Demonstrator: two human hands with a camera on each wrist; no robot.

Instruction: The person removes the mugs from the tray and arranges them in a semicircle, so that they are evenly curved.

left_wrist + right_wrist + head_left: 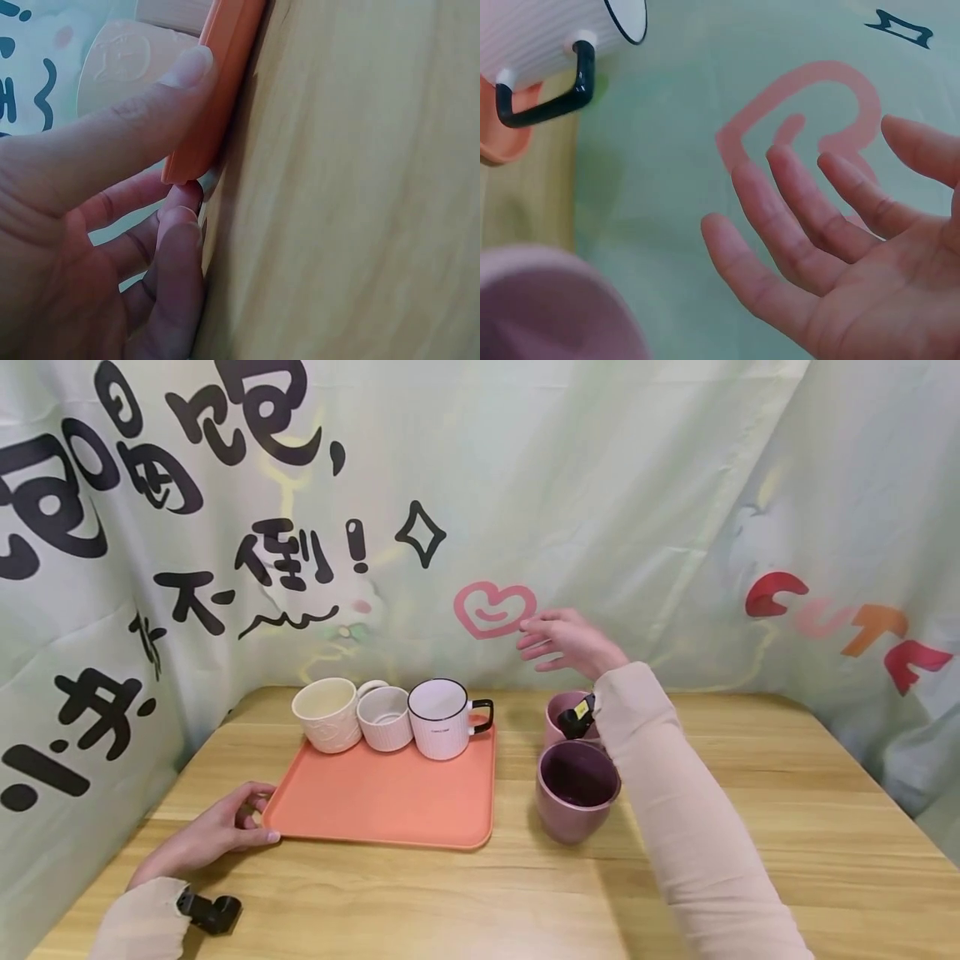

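Observation:
At the near left corner of the orange tray (382,802), my left hand (225,822) grips the rim, thumb (142,124) along its near side and fingers bent at the corner. My right hand (573,643) is raised in the air, fingers spread and holding nothing. Below it stand a pink mug (557,714), partly hidden by the wrist camera and sleeve, and a purple mug (572,822). Along the tray's far side sit a cream mug (330,718), a small ribbed white mug (386,718) and a white mug with a black handle (441,727).
The wooden table (735,793) carries the tray and both purple-pink mugs, which stand right of the tray. A printed curtain (600,468) hangs close behind the table's far edge and along the left side.

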